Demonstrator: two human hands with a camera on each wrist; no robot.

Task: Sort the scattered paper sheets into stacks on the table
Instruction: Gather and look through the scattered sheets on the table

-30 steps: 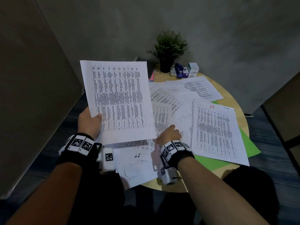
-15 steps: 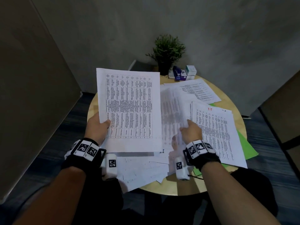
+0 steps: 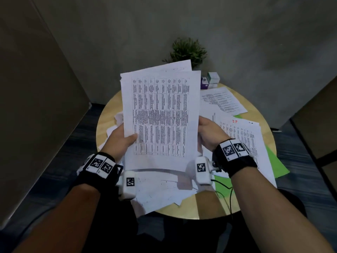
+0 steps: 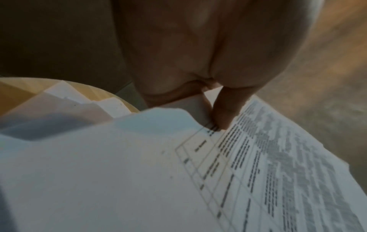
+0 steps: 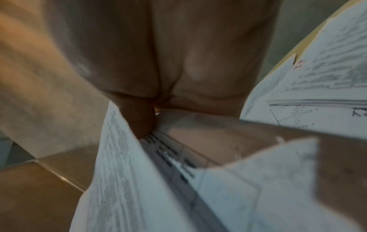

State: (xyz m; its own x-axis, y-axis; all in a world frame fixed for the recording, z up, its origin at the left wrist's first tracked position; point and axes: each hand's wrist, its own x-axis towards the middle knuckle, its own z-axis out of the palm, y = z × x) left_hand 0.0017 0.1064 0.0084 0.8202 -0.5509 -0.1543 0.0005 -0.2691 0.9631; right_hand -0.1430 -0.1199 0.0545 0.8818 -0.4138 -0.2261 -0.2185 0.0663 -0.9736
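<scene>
Both hands hold printed table sheets [image 3: 160, 117] upright above a round wooden worktop [image 3: 206, 207]. The left hand [image 3: 120, 141] pinches the lower left edge, thumb on the printed face; the right hand [image 3: 209, 134] grips the right edge, thumb in front and fingers behind. A second sheet [image 3: 175, 65] peeks out behind the top of the front one. The raised pages block much of the worktop's middle and the pot of a small green plant [image 3: 187, 51] at the far edge.

On the worktop, a stack of table sheets with a red mark [image 3: 242, 136] lies to the right over a green sheet [image 3: 277, 165]. A text sheet [image 3: 222, 101] sits beyond it, near small boxes [image 3: 211, 80] beside the plant. Loose sheets with line drawings [image 3: 160, 190] overlap along the near edge, some past the rim. More white corners [image 3: 118, 117] show at the left.

In the left wrist view the thumb [image 4: 226, 113] presses on the table grid. The right wrist view is blurred, showing a thumb [image 5: 139, 122] between two pages.

Half a second ago the right hand was lifting a page off the worktop beside the left hand's sheet; now that page is up against the held sheet and both hands grasp the set, raised higher and more central.
</scene>
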